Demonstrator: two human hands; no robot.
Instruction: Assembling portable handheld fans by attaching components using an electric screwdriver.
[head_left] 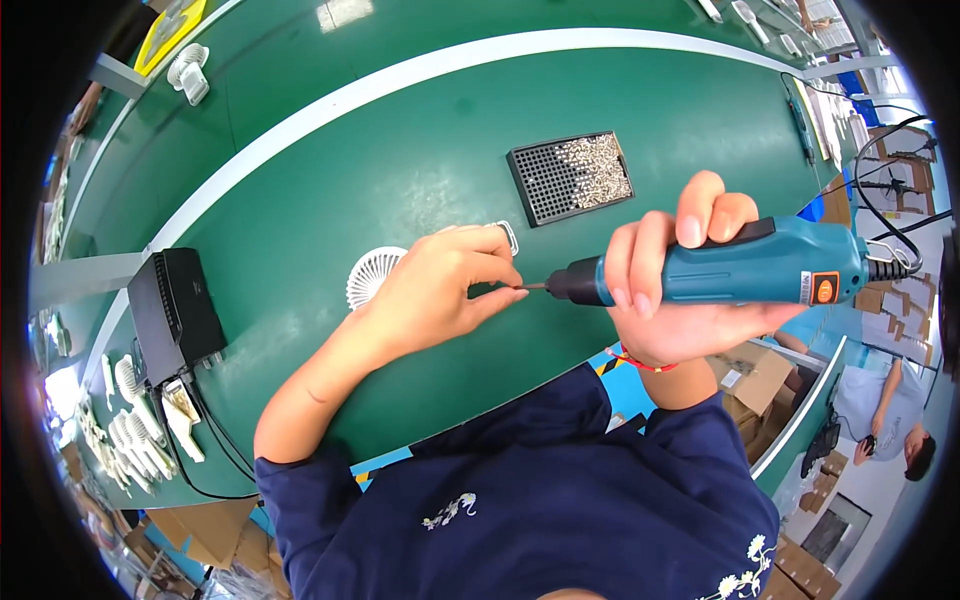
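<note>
My right hand [665, 290] is wrapped round a teal electric screwdriver [740, 265], its fingers over the body near the black lever. The screwdriver lies nearly level, with its thin bit [536, 287] toward my left hand. Thumb and forefinger of my left hand [450, 280] are pinched together at the bit's tip; whatever sits between them is too small to make out. Partly hidden beneath that hand is a white handheld fan [374, 274], its round slatted grille showing on the left. A pale looped end [511, 237] shows beyond the knuckles.
Beyond my hands stands a black screw tray [570, 178], its right side full of small screws. A black power box [178, 315] with cables is at the left. Several white fan parts [130, 440] lie at lower left; another fan [188, 75] stands beyond the white divider strip.
</note>
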